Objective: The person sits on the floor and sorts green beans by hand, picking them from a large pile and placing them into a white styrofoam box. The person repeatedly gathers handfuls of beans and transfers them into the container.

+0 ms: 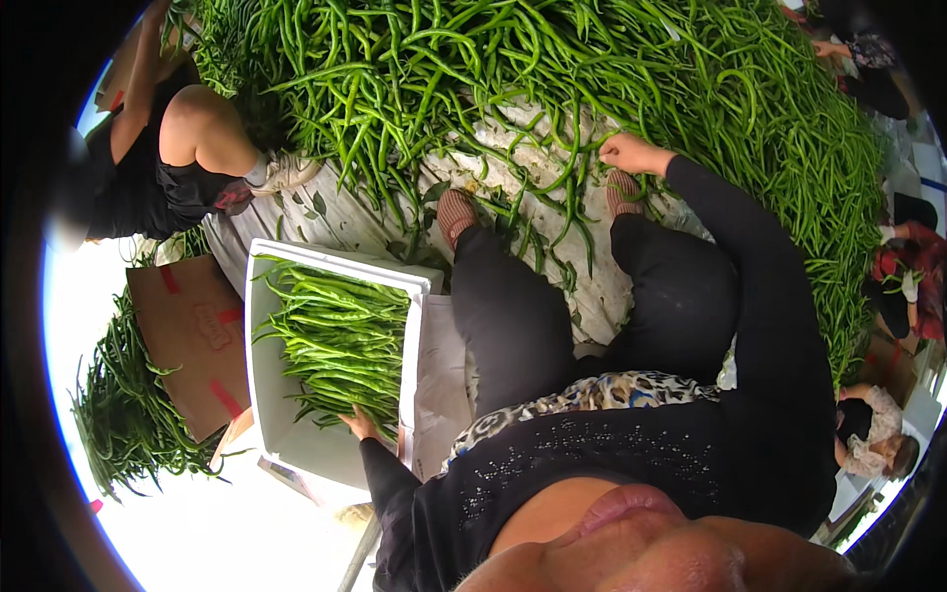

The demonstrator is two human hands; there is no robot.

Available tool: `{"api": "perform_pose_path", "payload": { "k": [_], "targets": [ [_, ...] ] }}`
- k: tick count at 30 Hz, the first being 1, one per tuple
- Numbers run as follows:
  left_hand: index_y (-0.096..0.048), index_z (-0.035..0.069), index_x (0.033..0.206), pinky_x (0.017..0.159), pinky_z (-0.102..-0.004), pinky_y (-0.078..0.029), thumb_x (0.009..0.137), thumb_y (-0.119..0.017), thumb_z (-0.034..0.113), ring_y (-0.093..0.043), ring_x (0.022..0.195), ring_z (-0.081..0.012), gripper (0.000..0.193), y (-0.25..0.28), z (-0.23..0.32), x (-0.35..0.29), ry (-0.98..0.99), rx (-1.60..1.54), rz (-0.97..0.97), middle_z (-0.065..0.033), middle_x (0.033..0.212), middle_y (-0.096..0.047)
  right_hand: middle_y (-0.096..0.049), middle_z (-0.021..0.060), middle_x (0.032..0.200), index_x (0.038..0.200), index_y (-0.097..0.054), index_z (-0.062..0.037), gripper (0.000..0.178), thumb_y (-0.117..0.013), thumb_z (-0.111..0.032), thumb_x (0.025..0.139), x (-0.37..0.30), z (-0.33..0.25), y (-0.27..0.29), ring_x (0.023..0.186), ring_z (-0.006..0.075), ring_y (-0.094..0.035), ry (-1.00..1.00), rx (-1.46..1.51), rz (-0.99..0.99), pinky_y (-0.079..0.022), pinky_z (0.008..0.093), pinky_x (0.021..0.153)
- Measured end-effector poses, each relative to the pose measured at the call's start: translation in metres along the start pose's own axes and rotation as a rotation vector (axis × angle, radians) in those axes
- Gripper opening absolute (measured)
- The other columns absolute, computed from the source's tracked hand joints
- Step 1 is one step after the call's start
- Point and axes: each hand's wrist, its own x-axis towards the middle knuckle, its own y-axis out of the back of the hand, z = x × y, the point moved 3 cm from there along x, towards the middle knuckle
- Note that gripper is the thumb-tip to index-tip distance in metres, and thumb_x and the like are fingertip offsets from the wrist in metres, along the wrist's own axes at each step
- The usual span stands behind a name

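A white foam box (pixel 258 380) stands at my left, holding long green chili peppers (pixel 345 340) laid mostly side by side. My left hand (pixel 361 423) is at the box's near end, its fingers stretched out against the peppers. Out in front, my right hand (pixel 633 154) is at the edge of a large heap of loose green chili peppers (pixel 473 59). Its fingers are curled together; whether a pepper is between them is hidden. Several stray peppers (pixel 572 197) and leaves lie on the pale ground sheet (pixel 592 261) between my feet.
Beside the box is a brown cardboard box (pixel 192 340) with red tape, next to another pile of green peppers (pixel 123 414). A person (pixel 197 148) sits close at the far left. More people (pixel 912 276) are along the right rim, beyond the heap.
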Motion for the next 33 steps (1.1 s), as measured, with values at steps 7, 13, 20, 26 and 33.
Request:
{"api": "perform_pose_path", "payload": {
  "k": [7, 13, 20, 26, 33],
  "targets": [
    [-0.031, 0.001, 0.141, 0.109, -0.0454, -0.027, 0.092, -0.054, 0.011, -0.036, 0.130, -0.0363, 0.055, 0.052, 0.296, -0.148, -0.975, 0.164, 0.510, -0.0222, 0.140, -0.038, -0.049, 0.0257, 0.130, 0.133, -0.041, 0.0092, 0.080, -0.061, -0.051, 0.084, 0.081, 0.008, -0.047, 0.120, 0.0382, -0.047, -0.239, -0.023, 0.055, -0.038, 0.0415, 0.103],
    [-0.043, 0.001, 0.134, 0.105, -0.0373, -0.034, 0.085, -0.058, -0.003, -0.046, 0.124, -0.0287, 0.052, -0.078, 0.475, -0.223, -1.379, 0.109, -0.144, -0.0171, 0.132, -0.050, -0.061, 0.0223, 0.101, 0.112, -0.055, 0.0043, 0.055, -0.066, -0.040, 0.082, 0.095, 0.037, -0.076, 0.094, 0.0344, -0.061, -0.192, -0.008, 0.094, -0.048, 0.0457, 0.080],
    [-0.049, 0.002, 0.129, 0.084, -0.0361, -0.051, 0.091, -0.060, 0.029, -0.064, 0.100, -0.0279, 0.048, -0.305, 0.516, -0.247, -1.199, 0.615, -1.094, -0.0179, 0.111, -0.064, -0.062, 0.0089, 0.073, 0.086, -0.058, 0.0006, 0.028, -0.067, -0.026, 0.087, 0.049, 0.030, -0.086, 0.062, 0.0133, -0.059, -0.083, 0.663, 0.057, -0.047, 0.0301, 0.055],
    [-0.053, -0.003, 0.119, 0.084, -0.0378, -0.051, 0.092, -0.054, 0.048, -0.056, 0.108, -0.0219, 0.058, -0.376, 0.494, -0.294, -0.512, 0.148, -1.576, -0.0144, 0.116, -0.060, -0.065, 0.0078, 0.080, 0.092, -0.063, 0.0003, 0.028, -0.068, -0.026, 0.085, -0.002, -0.036, -0.085, 0.072, 0.0160, -0.061, 0.292, 0.634, -0.131, -0.048, 0.0310, 0.067],
    [-0.054, -0.001, 0.105, 0.070, -0.0390, -0.055, 0.097, -0.048, 0.037, -0.065, 0.073, -0.0217, 0.039, -0.387, 0.469, -0.253, -0.141, -0.149, -1.295, -0.0128, 0.092, -0.066, -0.058, 0.0255, 0.113, 0.134, -0.037, 0.0047, 0.067, -0.064, -0.029, 0.083, 0.013, 0.016, -0.132, 0.114, 0.0338, -0.052, 0.421, -0.208, 0.418, -0.038, 0.0416, 0.100]
  ]
}}
